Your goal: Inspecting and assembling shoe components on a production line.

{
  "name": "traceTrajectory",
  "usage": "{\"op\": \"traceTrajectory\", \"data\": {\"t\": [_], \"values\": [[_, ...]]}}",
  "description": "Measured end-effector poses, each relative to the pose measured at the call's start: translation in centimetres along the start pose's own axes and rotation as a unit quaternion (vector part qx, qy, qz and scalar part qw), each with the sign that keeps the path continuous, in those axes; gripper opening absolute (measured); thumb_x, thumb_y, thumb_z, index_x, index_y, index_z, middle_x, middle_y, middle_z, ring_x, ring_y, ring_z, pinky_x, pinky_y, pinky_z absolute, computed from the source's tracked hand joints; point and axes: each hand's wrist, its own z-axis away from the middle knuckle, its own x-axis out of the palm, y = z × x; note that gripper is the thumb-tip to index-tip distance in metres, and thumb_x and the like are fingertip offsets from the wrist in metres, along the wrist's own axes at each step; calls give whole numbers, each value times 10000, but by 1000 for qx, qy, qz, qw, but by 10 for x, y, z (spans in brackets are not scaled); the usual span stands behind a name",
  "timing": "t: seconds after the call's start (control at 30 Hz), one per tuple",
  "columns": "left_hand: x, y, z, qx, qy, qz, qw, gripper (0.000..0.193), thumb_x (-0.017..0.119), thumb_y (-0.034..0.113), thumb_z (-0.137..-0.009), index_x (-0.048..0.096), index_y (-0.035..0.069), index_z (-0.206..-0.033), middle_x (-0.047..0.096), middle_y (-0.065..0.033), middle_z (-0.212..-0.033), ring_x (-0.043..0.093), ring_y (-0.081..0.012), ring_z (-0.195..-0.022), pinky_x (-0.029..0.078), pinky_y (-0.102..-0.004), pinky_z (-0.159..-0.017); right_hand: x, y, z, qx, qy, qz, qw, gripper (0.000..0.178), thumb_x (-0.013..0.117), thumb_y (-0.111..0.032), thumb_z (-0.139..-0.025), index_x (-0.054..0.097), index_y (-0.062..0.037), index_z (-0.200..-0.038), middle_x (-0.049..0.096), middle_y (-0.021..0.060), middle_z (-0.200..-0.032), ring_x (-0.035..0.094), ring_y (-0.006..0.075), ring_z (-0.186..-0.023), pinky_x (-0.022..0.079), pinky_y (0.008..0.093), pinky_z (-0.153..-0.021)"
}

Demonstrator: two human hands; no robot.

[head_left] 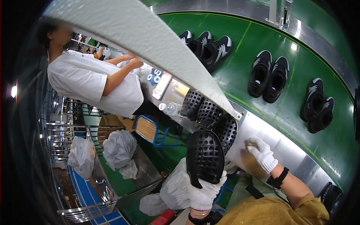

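Observation:
My left hand, in a white knit glove, grips a black perforated shoe-shaped plastic piece from below, its holed face upward. Behind it, several similar black holed pieces stand in a row along the metal bench; what they are exactly I cannot tell. My right hand, also gloved in white, hovers at the bare metal bench top with its fingers curled together. Nothing shows between those fingers. Black straps circle both wrists.
Black-and-grey shoes stand in pairs on the green conveyor belt beyond the bench. A pale metal beam crosses above. To the left are a person in a white shirt, a bottle, a blue-framed stool and plastic bags.

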Motion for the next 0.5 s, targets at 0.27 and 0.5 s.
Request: {"op": "traceTrajectory", "data": {"t": [0.27, 0.5], "values": [[-6, 4, -24, 284, -51, -693, 661, 813, 847, 130, -713, 459, -64, -1400, 564, -169, -1353, 589, -304, -1210, 464, -377, -1056, -4, 12, 0, -5, 2, -15, 1000, 333, 664, -75, -904, 609, -13, -1226, 693, 131, -1116, 671, 211, -1030, 519, 317, -940], [-75, 3, -103, 423, -64, -837, 340, 927, 899, 353, -672, 454, 35, -1421, 523, -283, -1352, 529, -458, -1228, 453, -508, -1029, -17, -18, 8, -27, 38, 53, 997, 345, 668, -95, -904, 608, 0, -1231, 692, 151, -1108, 688, 228, -1007, 535, 334, -930]]}}
